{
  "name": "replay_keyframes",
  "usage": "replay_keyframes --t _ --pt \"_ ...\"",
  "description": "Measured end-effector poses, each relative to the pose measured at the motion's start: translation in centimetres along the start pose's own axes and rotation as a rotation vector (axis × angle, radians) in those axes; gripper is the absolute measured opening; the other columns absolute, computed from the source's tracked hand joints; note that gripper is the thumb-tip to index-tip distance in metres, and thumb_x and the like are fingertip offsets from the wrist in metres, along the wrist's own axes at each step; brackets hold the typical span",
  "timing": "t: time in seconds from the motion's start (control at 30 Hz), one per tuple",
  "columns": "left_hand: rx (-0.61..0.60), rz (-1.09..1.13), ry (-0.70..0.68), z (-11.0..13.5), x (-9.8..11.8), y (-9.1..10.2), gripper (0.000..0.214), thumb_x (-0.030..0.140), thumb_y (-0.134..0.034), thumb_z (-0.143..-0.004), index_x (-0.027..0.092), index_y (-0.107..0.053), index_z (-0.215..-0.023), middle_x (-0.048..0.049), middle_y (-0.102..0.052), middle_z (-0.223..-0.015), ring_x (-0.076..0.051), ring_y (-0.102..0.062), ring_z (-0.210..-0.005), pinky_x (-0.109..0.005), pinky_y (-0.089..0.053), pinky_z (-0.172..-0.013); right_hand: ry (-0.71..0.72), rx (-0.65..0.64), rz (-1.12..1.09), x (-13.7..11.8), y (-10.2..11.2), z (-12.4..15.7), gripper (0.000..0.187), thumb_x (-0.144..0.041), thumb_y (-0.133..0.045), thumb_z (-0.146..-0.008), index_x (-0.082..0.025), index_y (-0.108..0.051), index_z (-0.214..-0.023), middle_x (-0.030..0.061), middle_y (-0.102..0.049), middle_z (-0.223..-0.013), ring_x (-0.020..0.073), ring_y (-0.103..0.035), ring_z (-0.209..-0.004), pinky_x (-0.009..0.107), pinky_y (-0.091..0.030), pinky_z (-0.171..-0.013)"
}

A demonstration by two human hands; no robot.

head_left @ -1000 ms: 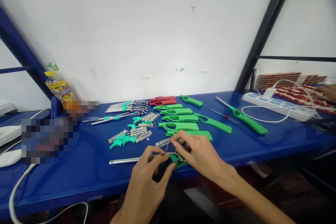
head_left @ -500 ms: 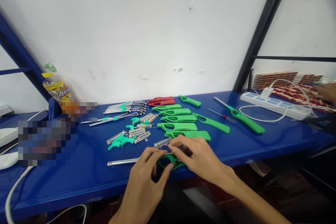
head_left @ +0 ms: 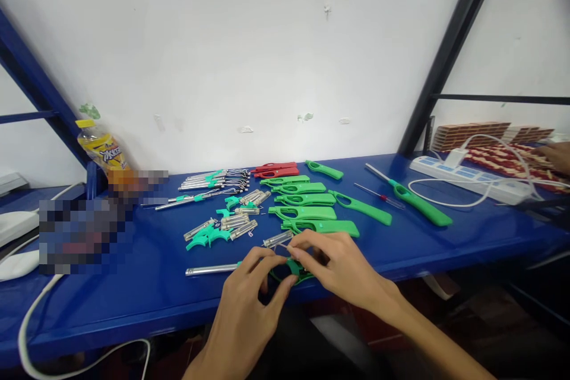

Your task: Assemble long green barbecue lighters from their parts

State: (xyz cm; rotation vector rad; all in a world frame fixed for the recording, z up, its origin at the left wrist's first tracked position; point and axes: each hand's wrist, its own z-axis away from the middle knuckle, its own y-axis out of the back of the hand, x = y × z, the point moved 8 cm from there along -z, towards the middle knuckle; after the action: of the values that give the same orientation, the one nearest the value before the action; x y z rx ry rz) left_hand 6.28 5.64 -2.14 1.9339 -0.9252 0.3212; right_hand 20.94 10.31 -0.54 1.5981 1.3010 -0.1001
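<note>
My left hand (head_left: 249, 300) is closed around the handle of a green utility lighter (head_left: 211, 271) near the table's front edge. The lighter's metal tube points left, and much of its green body is behind my fingers. On its right side my right hand (head_left: 341, 264) pinches at the top of the handle, thumb against forefinger. A thin wire (head_left: 280, 245) appears to run out from those fingertips. Just beyond, a clear fuel tube (head_left: 276, 239) lies beside the nearest green handle shell (head_left: 329, 227).
Several green shells (head_left: 307, 214) and red shells (head_left: 276, 171) lie in a column. Left are metal tubes with wires (head_left: 214, 180), teal triggers (head_left: 205, 236) and clear tubes (head_left: 236, 221). A screwdriver (head_left: 383, 197), an assembled lighter (head_left: 418, 205) and a power strip (head_left: 472, 180) lie right. A bottle (head_left: 104, 151) stands left.
The view has shifted slightly, so the table items sit a little farther right. Both hands keep almost the same pose on the lighter.
</note>
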Motion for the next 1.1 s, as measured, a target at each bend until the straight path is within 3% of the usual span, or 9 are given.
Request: replay_keyframes --t 0.43,0.67,0.87,1.0,1.1 --pt "0.078 0.005 -0.084 0.2 0.2 0.4 0.013 0.024 -0.069 -0.097 0.024 -0.075 -0.108 -0.0039 -0.068 -0.103 -0.013 -0.062 -0.063 -0.027 -0.057 -0.064 -0.025 0.039 -0.002 -0.1 0.4 -0.3 0.012 -0.028 -0.060 -0.106 -0.027 -0.072 -0.102 -0.0047 -0.080 -0.090 0.0148 -0.072 -0.074 0.025 -0.046 -0.065" --pt "0.036 -0.055 -0.068 0.1 0.6 0.3 0.014 0.028 -0.064 -0.101 0.023 -0.074 -0.108 -0.0052 -0.072 -0.101 -0.014 -0.064 -0.060 -0.029 -0.060 -0.063 -0.030 0.093 0.032 0.0 0.8 -0.1 0.016 -0.032 -0.059 -0.106 -0.026 -0.073 -0.102 -0.0007 -0.080 -0.089 0.0181 -0.072 -0.073 0.028 -0.048 -0.064" --pt "0.095 -0.157 -0.201 0.3 1.3 0.3 0.022 0.028 -0.053 -0.107 0.021 -0.072 -0.115 -0.0081 -0.073 -0.105 -0.020 -0.076 -0.084 -0.029 -0.065 -0.073 -0.038 0.128 0.125 0.5 0.7 0.0 0.017 -0.032 -0.059 -0.106 -0.025 -0.074 -0.102 -0.0002 -0.080 -0.090 0.0188 -0.072 -0.073 0.031 -0.050 -0.066" --pt "0.102 -0.238 -0.234 0.5 1.6 0.1 0.024 0.028 -0.050 -0.108 0.020 -0.071 -0.115 -0.0094 -0.071 -0.106 -0.020 -0.076 -0.082 -0.029 -0.066 -0.068 -0.017 0.212 0.193 0.3 1.6 -0.3 0.019 -0.030 -0.056 -0.107 -0.025 -0.074 -0.104 0.0020 -0.079 -0.098 0.0202 -0.073 -0.079 0.033 -0.052 -0.072" --pt "0.113 -0.277 -0.220 0.1 2.0 0.8 0.023 0.030 -0.051 -0.107 0.021 -0.071 -0.115 -0.0110 -0.068 -0.112 -0.020 -0.074 -0.079 -0.030 -0.064 -0.061 -0.019 0.258 0.216 0.2 3.2 -1.3 0.021 -0.030 -0.053 -0.108 -0.024 -0.072 -0.103 0.0052 -0.075 -0.106 0.0177 -0.070 -0.070 0.033 -0.053 -0.064"
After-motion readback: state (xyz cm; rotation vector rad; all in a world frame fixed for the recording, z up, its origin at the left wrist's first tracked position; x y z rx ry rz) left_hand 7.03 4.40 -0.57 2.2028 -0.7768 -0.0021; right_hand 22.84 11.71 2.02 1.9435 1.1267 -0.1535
